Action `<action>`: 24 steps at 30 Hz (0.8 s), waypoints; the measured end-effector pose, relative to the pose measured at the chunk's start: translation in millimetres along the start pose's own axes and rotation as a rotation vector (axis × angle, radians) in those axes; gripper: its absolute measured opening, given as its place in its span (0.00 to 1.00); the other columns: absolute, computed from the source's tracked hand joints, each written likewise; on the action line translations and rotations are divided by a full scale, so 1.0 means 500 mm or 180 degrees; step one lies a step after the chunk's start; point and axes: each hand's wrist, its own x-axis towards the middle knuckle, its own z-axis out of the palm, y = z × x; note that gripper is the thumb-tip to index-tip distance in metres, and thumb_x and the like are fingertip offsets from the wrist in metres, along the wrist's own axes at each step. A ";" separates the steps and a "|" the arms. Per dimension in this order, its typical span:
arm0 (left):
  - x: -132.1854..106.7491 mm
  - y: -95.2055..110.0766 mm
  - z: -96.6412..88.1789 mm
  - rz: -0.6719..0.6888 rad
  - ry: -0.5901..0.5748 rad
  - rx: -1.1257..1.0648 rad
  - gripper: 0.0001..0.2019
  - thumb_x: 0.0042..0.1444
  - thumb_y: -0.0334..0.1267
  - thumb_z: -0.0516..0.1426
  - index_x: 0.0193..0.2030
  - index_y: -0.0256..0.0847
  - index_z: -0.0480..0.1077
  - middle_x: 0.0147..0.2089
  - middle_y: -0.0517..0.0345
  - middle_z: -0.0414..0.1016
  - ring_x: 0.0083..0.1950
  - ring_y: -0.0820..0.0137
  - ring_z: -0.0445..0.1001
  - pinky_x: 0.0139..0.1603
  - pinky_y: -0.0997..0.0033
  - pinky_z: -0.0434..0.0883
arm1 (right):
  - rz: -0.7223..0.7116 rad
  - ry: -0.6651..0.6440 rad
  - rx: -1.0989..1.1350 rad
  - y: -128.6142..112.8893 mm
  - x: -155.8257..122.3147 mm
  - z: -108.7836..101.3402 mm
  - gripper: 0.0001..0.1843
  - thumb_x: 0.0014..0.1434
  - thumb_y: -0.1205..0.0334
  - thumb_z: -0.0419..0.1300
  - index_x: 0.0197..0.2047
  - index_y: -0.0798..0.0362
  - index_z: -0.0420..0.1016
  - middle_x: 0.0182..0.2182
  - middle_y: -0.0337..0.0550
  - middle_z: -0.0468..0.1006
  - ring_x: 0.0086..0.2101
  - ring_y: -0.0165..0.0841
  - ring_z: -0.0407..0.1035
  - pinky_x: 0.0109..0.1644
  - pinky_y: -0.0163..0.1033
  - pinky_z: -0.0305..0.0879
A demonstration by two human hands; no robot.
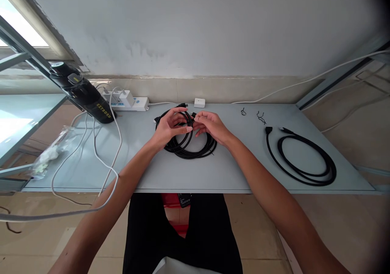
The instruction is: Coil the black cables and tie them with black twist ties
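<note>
A coil of black cable [195, 156] lies near the middle of the grey table, partly lifted on its left side. My left hand [172, 125] curls around several loops there, thumb below and fingers above. From the right, my right hand [211, 125] pinches close to a black plug [193, 115] of the same coil; its fingertips partly hide what they grip. Another plug [183, 105] sticks out behind my left fingers. A thin tie end [212, 152] pokes out at the coil's lower right.
A second black cable [332, 170] lies loosely coiled at right, with two twisted black ties [243, 111] behind it. A small white box [199, 103] sits by the wall. At left are a black bottle [91, 97], a power strip [140, 103], white cords [117, 144] and a plastic bag [50, 156].
</note>
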 end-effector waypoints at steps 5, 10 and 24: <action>0.001 0.004 -0.002 -0.0131 0.0174 -0.0234 0.27 0.56 0.45 0.78 0.60 0.47 0.80 0.50 0.53 0.85 0.54 0.61 0.83 0.63 0.58 0.76 | -0.0341 -0.0076 -0.0218 0.000 -0.002 -0.004 0.23 0.60 0.41 0.78 0.36 0.49 0.77 0.35 0.43 0.85 0.37 0.37 0.82 0.35 0.37 0.79; 0.005 0.005 -0.012 -0.0232 0.0323 -0.0477 0.26 0.53 0.43 0.79 0.58 0.48 0.82 0.43 0.58 0.82 0.45 0.68 0.81 0.56 0.63 0.77 | -0.0921 0.0082 -0.0998 0.002 -0.010 -0.005 0.23 0.66 0.37 0.72 0.50 0.47 0.84 0.46 0.47 0.86 0.43 0.40 0.82 0.37 0.40 0.78; 0.009 0.007 -0.020 -0.0313 0.0363 -0.0567 0.26 0.52 0.41 0.79 0.57 0.46 0.82 0.44 0.57 0.84 0.45 0.69 0.81 0.53 0.67 0.77 | -0.1458 0.0265 -0.1447 0.008 -0.009 0.004 0.16 0.69 0.41 0.70 0.46 0.45 0.86 0.47 0.46 0.84 0.45 0.41 0.78 0.41 0.43 0.78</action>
